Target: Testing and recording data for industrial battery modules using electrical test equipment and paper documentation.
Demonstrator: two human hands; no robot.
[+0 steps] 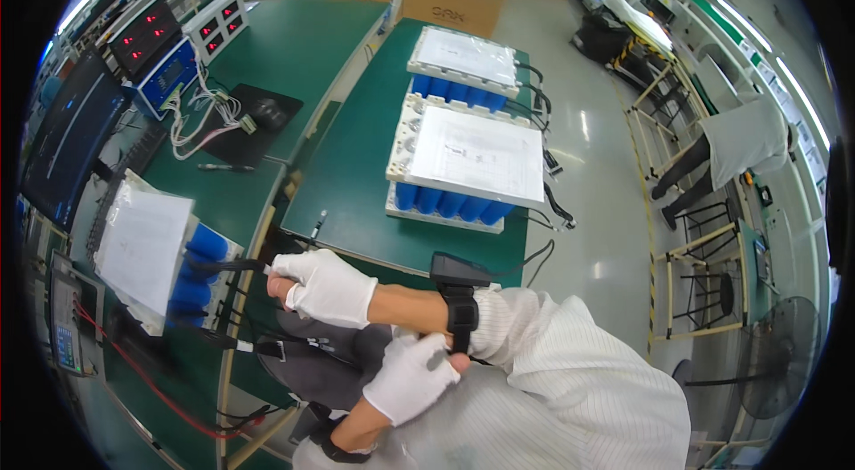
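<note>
My right hand [328,287], in a white fingertip-less glove, reaches leftward with its fingers closed at the end of a black cable [233,265]. The cable runs from a battery pack [207,245] of blue cylindrical cells, with a white sheet [142,243] on its cover, on the left green bench. On my right wrist sits a black strap [462,317] carrying a dark box-shaped device [459,269]. Below it, my left hand [410,381], gloved alike, is curled with thumb and fingers against the strap's lower end. Its palm is hidden.
Two more battery packs [468,158] [463,60] stand on the middle green table [347,176], cables hanging off its right edge. Left: a monitor [71,141], a blue instrument [169,76], red leads [142,372]. Right: a person [744,141], stools [704,292], a fan [775,359].
</note>
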